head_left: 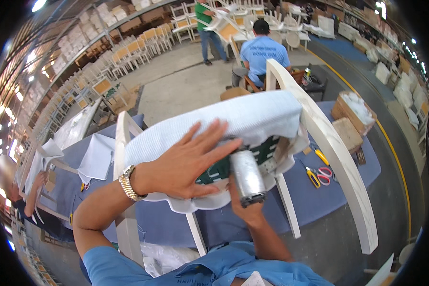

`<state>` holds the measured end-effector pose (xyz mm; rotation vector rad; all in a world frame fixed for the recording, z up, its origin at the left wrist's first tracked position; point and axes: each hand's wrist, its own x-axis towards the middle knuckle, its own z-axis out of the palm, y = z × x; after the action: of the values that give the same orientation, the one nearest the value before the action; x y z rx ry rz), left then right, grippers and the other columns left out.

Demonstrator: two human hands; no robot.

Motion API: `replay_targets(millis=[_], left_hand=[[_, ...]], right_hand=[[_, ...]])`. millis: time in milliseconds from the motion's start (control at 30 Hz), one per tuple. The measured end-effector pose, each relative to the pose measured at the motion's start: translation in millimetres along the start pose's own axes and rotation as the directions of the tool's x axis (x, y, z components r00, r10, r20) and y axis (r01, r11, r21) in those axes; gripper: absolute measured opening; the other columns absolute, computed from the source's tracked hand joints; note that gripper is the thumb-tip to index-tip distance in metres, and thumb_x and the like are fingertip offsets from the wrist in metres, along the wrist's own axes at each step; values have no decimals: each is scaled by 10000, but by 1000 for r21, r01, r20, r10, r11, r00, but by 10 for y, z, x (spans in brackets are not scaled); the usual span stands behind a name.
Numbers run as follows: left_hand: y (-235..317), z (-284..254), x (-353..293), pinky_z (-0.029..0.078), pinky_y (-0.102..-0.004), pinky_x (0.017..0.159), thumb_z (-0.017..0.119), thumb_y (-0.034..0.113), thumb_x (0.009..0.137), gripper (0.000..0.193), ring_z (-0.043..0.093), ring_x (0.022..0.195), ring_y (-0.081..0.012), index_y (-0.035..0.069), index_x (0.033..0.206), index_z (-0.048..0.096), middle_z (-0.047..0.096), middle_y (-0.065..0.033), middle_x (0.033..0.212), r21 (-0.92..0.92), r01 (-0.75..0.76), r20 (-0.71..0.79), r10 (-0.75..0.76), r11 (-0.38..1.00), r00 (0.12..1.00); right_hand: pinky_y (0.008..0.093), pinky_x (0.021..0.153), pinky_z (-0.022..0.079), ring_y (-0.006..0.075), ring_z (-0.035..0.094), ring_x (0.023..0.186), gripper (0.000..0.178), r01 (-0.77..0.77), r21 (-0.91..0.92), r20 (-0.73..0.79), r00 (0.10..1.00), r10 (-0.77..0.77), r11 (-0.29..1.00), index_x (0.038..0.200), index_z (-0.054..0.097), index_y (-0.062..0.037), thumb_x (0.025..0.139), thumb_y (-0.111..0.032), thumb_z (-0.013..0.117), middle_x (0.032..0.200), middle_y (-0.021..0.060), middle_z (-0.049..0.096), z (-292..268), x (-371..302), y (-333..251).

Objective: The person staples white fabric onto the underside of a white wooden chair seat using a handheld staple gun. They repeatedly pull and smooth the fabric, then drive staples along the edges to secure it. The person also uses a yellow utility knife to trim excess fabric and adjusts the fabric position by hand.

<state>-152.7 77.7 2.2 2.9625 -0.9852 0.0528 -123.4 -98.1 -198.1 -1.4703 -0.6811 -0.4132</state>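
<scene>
A white chair frame stands tipped on the table in front of me, its seat covered in light blue-grey fabric. Dark green webbing shows at the seat's underside, where the fabric edge hangs loose and wavy. My left hand lies spread across the fabric and the webbing edge, fingers apart, with a gold watch on its wrist. My right hand is closed round a silver staple gun, its nose up against the seat underside. The gun body partly hides the right fingers.
On the blue-covered table, red-handled scissors and yellow-handled tools lie to the right. Beyond them sits a cardboard box. At left, a co-worker's hand is at another chair. Someone in a blue shirt sits ahead.
</scene>
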Motion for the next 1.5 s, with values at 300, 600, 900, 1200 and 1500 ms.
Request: replay_targets(millis=[300,600,900,1200,1500], left_hand=[[-1774,69,251,241,-412,1224,376,624,1027,780,274,1510,-312,71,1575,318,291,-170,1632,-516,427,115,-434,743,894],[-963,116,227,426,-470,1090,506,786,872,1052,517,1308,-456,26,1566,284,460,-308,1469,-201,286,39,-284,937,958],[-551,210,79,405,-497,1098,704,506,861,947,493,1307,-466,67,1573,260,408,-279,1504,102,331,-141,-315,938,938],[-479,201,158,421,-503,1070,773,244,747,1026,523,1262,-444,125,1597,210,408,-241,1515,101,384,-132,-370,918,919],[-437,222,163,419,-502,1070,782,197,729,1047,508,1278,-448,126,1598,202,399,-248,1519,117,382,-143,-365,917,920]], right_hand=[[361,776,541,267,667,849,387,-28,-98,-112,994,17,995,1179,554,102,834,18,708,1017,172,651,87,-23,67],[359,762,541,297,670,828,394,180,-262,-64,977,-203,948,1154,567,92,805,-3,721,966,184,652,-40,153,43],[394,832,554,355,689,953,403,183,-202,91,982,-168,962,1146,629,79,780,-55,732,1111,233,659,32,-20,-82],[376,827,545,343,678,926,445,97,-15,63,993,-96,995,1169,611,71,763,-49,748,1087,218,644,212,38,-329],[392,848,542,369,672,958,417,41,74,82,996,-47,996,1161,630,73,788,-91,719,1137,237,637,175,60,-364]])
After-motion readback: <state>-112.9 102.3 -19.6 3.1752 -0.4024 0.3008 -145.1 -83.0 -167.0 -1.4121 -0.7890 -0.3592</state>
